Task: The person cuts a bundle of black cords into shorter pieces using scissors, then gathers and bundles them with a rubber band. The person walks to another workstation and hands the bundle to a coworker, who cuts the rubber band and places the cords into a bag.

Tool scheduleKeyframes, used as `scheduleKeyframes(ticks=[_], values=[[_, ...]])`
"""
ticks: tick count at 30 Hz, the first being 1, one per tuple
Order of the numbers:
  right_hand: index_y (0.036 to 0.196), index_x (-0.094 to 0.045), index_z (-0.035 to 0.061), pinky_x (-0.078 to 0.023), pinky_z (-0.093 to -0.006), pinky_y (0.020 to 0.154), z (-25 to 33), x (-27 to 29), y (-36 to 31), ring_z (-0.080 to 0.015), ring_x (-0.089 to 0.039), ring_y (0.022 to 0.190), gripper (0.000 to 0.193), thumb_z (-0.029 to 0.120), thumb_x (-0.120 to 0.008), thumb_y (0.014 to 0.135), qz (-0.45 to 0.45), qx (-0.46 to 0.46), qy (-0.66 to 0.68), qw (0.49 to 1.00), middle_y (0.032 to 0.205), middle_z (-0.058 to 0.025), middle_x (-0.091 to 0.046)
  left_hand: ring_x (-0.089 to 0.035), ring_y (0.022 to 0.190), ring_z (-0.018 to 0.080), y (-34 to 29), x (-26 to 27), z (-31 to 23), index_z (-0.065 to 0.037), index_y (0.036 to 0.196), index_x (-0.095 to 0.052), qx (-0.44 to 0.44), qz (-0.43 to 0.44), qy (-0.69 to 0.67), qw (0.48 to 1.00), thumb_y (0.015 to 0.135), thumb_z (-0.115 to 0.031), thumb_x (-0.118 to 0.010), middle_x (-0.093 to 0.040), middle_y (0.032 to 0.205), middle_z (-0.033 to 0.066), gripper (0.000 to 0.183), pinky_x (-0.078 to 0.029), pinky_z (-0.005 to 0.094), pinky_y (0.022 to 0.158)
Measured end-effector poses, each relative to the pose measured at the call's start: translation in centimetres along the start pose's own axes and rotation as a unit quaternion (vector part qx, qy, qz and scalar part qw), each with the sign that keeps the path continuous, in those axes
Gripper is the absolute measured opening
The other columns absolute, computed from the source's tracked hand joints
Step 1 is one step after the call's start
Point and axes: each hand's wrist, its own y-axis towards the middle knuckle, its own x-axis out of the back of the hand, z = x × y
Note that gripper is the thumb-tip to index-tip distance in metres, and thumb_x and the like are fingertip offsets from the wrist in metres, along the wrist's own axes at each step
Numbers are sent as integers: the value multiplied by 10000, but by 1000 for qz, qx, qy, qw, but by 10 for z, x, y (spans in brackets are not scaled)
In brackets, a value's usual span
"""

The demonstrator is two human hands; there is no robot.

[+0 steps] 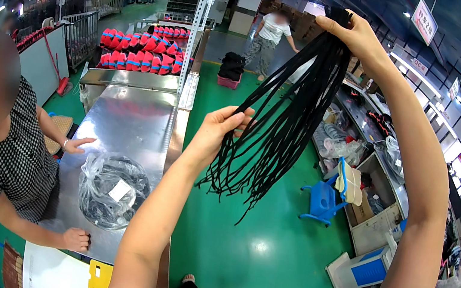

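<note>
A bundle of long black laces (pixel 304 104) hangs in front of me, its strands fanning out toward loose ends at the bottom. High up, my right hand (pixel 352 35) is closed around the gathered top of the bundle. Lower and to the left, my left hand (pixel 226 124) pinches some strands at the bundle's left edge between thumb and fingers. To the left, a clear plastic bag (pixel 113 190) with dark contents and a white label lies on the metal table (pixel 126 108).
A co-worker (pixel 10 150) in a checked top stands left of the table, hands by its surface. Red and black shoes (pixel 139 52) fill a rack beyond it. Another person (pixel 271 38) stands farther back near a pink basket (pixel 229 81). A blue chair (pixel 325 199) and cluttered shelves (pixel 354 134) are right.
</note>
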Motion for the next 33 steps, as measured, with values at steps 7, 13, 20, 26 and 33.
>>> scheduleKeyframes(ticks=[7, 13, 20, 26, 33], values=[[921, -613, 38, -432, -209, 576, -9, -1, 1, -74, -582, 624, 469, 462, -709, 745, 11, -22, -22, 999, 745, -11, -608, -593, 864, 119, 1, 3, -7, 4, 1156, -549, 2, -27, 86, 996, 919, -181, -524, -646, 963, 74, 302, -449, 243, 747], [937, -589, 27, -462, -213, 638, -4, 1, -1, -100, -624, 689, 500, 470, -710, 738, 12, -55, -13, 998, 775, -32, -621, -592, 862, 118, 7, 9, 0, -12, 1182, -529, -27, -19, 97, 995, 920, -155, -510, -646, 953, 72, 299, -443, 236, 753], [923, -573, 29, -407, -204, 574, 0, 6, 9, -75, -541, 632, 515, 500, -686, 748, 13, -89, 6, 996, 730, 3, -550, -506, 1066, 207, -6, -2, 13, -63, 1227, -449, -267, -202, 399, 853, 792, -26, -614, -508, 1157, 90, 467, -419, 314, 874], [920, -568, 37, -364, -172, 533, 11, 2, 4, -46, -489, 599, 495, 493, -680, 764, 9, -102, 34, 994, 722, 19, -533, -589, 797, 244, -60, -50, 58, -18, 985, -561, -320, -201, 362, 852, 791, 52, -568, -570, 956, 122, 206, -475, 327, 702], [861, -551, 65, -386, -183, 561, 11, 4, 7, -34, -496, 592, 433, 487, -636, 813, 19, -134, 36, 990, 705, 43, -530, -598, 822, 254, -72, -68, 107, -8, 1011, -564, -185, -270, 261, 908, 882, -37, -503, -593, 953, 127, 146, -473, 316, 723]])
